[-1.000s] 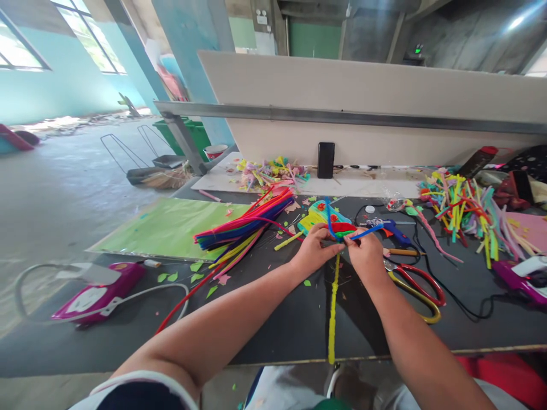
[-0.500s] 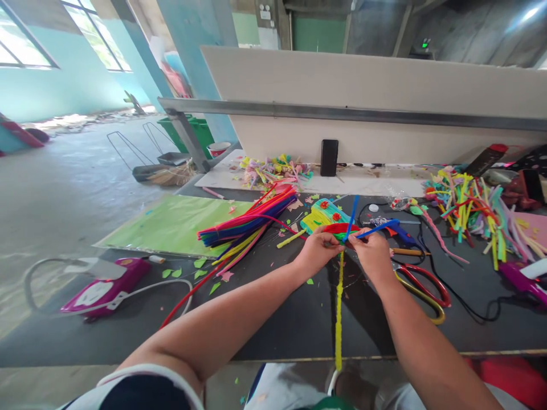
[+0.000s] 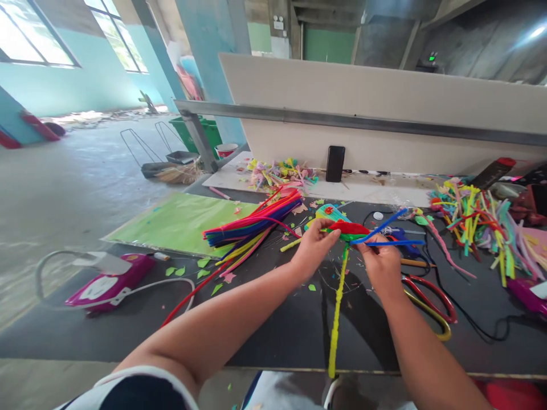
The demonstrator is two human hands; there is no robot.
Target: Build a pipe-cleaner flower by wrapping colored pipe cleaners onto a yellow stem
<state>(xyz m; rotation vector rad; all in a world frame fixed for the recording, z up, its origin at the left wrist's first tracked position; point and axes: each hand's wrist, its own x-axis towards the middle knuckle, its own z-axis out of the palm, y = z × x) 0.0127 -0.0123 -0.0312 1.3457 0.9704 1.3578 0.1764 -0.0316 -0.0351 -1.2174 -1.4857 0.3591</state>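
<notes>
My left hand [image 3: 317,244] is closed on a red and green piece of pipe-cleaner work [image 3: 350,229], gripping its left end. A yellow pipe cleaner [image 3: 337,316] hangs from this piece toward the table's front edge. Fingers of my right hand [image 3: 381,266] pinch a blue pipe cleaner [image 3: 395,243] at the piece's right side; its two ends stick out to the right. Behind my hands lies a yellow and turquoise fuzzy piece [image 3: 331,213] with red spots, partly hidden by my left hand.
A bundle of coloured pipe cleaners [image 3: 252,225] lies left, by a green sheet [image 3: 171,225]. Scissors [image 3: 431,302] and a blue glue gun [image 3: 405,242] lie right. A phone [image 3: 335,163] leans against the back board. A purple power strip [image 3: 113,282] sits far left.
The blue pipe cleaner's upright end now slants right beside its other end. The red and green piece shows more, and the hanging yellow pipe cleaner has tilted. The view has shifted slightly.
</notes>
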